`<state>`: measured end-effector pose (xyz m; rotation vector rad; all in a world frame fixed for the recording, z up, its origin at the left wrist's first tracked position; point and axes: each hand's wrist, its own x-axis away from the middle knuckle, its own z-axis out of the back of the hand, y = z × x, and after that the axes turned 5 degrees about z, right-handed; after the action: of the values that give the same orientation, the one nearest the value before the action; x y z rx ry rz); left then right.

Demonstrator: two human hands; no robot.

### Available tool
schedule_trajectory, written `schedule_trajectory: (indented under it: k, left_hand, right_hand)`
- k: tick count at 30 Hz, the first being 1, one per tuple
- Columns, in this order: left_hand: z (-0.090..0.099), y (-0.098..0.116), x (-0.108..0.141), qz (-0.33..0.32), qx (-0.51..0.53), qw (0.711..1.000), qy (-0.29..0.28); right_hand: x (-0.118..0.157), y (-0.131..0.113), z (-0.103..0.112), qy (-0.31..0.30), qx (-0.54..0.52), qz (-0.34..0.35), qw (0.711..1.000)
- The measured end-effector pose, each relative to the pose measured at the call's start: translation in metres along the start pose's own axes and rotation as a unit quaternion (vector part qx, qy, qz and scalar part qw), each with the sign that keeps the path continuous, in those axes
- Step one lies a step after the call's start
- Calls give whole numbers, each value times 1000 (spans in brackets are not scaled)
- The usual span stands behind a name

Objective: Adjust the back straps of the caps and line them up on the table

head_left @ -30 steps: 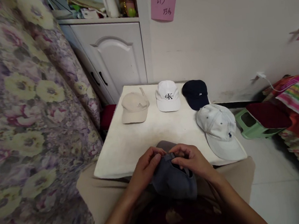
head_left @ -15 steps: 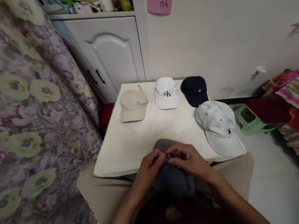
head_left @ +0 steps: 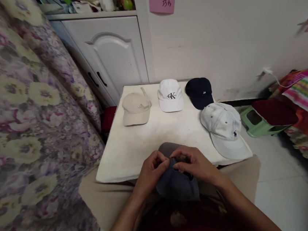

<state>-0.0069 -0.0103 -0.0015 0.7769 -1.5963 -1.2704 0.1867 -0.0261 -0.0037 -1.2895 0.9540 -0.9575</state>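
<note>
Pale table (head_left: 115, 163) setup: at its near edge, left hand (head_left: 152, 171) and right hand (head_left: 198, 164) pinch the gray cap's (head_left: 178, 186) back, fingertips closer together than a second ago, kinda bunching the strap. Four other caps (head_left: 171, 104) sit farther up the table.

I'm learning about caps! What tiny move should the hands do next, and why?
Perhaps the left hand could steady the dark cap while the right hand gently tugs its strap: both hands pinch there, and they hide whether it's fastened.
</note>
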Motion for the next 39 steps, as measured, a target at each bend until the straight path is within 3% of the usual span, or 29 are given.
schedule_trajectory:
  k: [3, 6, 9, 12, 23, 34, 39]
  left_hand:
    - [3, 1, -1, 0, -23, 999, -43]
    - [6, 1, -2, 1, -20, 995, -97]
    - [7, -1, -4, 16, 20, 992, -123]
    - [8, -4, -7, 26, 58, 988, -141]
    - [8, 5, -17, -6, -53, 991, -126]
    - [11, -2, -15, 79, 87, 989, -92]
    - [13, -2, -18, 72, 118, 985, -104]
  right_hand:
    - [0, -1, 1, 0, -13, 8, 1000]
    - [0, 3, 5, -18, -104, -15, 994]
    - [-2, 8, 6, -37, -228, -44, 972]
    - [-5, 12, 5, -17, -302, -60, 951]
    - [-18, 18, 1, -7, -303, -59, 951]
    - [-17, 28, 9, 11, -384, -89, 919]
    - [-17, 28, 10, 29, -434, -91, 896]
